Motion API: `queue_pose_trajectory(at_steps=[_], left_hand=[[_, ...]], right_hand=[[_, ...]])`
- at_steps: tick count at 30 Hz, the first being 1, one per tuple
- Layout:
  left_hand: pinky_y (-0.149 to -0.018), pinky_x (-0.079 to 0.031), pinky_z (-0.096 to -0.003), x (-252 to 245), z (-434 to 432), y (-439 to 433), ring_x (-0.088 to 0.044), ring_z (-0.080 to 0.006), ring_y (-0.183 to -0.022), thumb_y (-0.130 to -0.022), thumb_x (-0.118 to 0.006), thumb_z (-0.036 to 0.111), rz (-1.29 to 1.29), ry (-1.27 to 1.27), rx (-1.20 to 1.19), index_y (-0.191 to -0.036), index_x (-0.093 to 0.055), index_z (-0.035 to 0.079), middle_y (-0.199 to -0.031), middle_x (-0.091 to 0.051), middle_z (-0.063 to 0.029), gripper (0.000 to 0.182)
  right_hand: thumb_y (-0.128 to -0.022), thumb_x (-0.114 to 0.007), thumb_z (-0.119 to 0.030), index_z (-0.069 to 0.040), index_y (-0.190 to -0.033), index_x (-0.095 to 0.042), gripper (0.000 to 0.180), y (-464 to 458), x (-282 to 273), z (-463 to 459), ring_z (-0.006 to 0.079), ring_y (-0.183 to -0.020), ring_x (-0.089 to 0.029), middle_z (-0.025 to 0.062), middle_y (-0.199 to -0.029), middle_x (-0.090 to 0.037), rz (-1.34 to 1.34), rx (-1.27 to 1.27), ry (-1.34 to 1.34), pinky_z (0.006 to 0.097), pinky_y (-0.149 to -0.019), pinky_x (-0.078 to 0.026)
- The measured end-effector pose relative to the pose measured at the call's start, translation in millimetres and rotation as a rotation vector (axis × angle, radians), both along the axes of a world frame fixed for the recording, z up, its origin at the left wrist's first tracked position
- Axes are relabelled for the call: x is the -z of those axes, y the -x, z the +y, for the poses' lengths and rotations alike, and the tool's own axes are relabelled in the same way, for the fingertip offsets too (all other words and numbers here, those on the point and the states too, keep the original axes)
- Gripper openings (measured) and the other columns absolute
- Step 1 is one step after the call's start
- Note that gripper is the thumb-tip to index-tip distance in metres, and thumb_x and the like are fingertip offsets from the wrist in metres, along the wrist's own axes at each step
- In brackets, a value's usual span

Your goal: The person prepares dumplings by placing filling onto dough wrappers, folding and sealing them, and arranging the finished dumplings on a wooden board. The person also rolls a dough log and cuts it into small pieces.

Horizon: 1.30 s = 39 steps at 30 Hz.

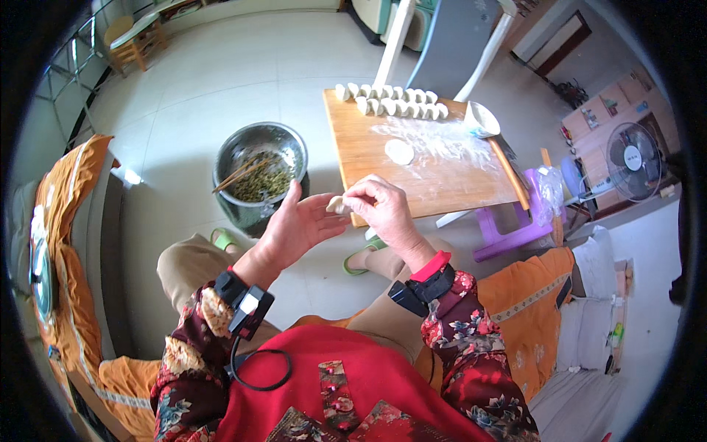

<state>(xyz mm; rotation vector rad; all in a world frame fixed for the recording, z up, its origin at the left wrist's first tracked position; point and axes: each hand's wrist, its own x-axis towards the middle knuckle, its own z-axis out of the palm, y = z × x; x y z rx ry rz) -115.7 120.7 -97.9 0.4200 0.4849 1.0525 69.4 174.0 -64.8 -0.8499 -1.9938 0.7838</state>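
My right hand [381, 212] pinches a small folded dumpling [337, 205] between thumb and fingers, just off the near left corner of the wooden board [431, 190]. My left hand [298, 224] is spread palm up, its fingertips at the dumpling's left side; whether they bear any of its weight cannot be told. A flat round dough wrapper [399, 152] lies on the floured board. Two rows of shaped dumplings [403, 108] line the far edge. Left of the board, a metal bowl [221, 149] holds chopped green filling [265, 185], with wooden chopsticks [241, 175] resting across its rim.
At the board's right edge are a white container [483, 119] and a wooden rolling pin [508, 174]. Beyond stand a purple plastic stool [511, 235] with a clear plastic bag [549, 188] and an electric fan [633, 159]. Orange-covered seating [519, 309] lies near my right side.
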Motion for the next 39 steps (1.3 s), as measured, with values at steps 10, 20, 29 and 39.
queue_pose_trajectory(at_steps=[10,20,29,39], left_hand=[[-0.099,-0.042,-0.0444,59,-22,52,-0.056,-0.0341,-0.11,-0.095,-0.026,0.062,0.147,0.148,0.084,-0.126,-0.049,-0.001,-0.119,-0.057,-0.0208,0.073],[-0.098,-0.044,-0.0427,108,-37,84,-0.055,-0.0312,-0.111,-0.097,-0.039,0.051,0.236,0.23,0.156,-0.127,-0.047,0.0,-0.122,-0.055,-0.0193,0.06],[-0.098,-0.044,-0.0437,122,-32,84,-0.055,-0.0301,-0.112,-0.098,-0.041,0.047,0.258,0.263,0.157,-0.129,-0.045,0.0,-0.124,-0.054,-0.0186,0.057],[-0.096,-0.045,-0.0422,113,-32,77,-0.055,-0.0275,-0.111,-0.097,-0.044,0.043,0.286,0.22,0.175,-0.13,-0.045,0.0,-0.124,-0.054,-0.017,0.054]], right_hand=[[-0.078,-0.068,-0.005,0.0,-0.083,-0.068,0.007,-106,21,114,0.0142,-0.069,-0.065,0.0097,-0.076,-0.068,-0.02,0.464,0.027,0.0268,-0.065,-0.052],[-0.079,-0.067,-0.01,0.001,-0.086,-0.069,0.014,-117,25,184,0.0138,-0.068,-0.065,0.0106,-0.076,-0.07,-0.118,0.56,0.107,0.0274,-0.066,-0.051],[-0.079,-0.068,-0.013,0.0,-0.086,-0.069,0.015,-182,64,236,0.011,-0.064,-0.06,0.0052,-0.073,-0.067,-0.197,0.774,0.096,0.0255,-0.061,-0.048],[-0.075,-0.069,-0.016,-0.002,-0.083,-0.069,0.016,-177,81,236,0.0208,-0.07,-0.067,0.0126,-0.077,-0.07,-0.333,0.773,0.012,0.0306,-0.068,-0.051]])
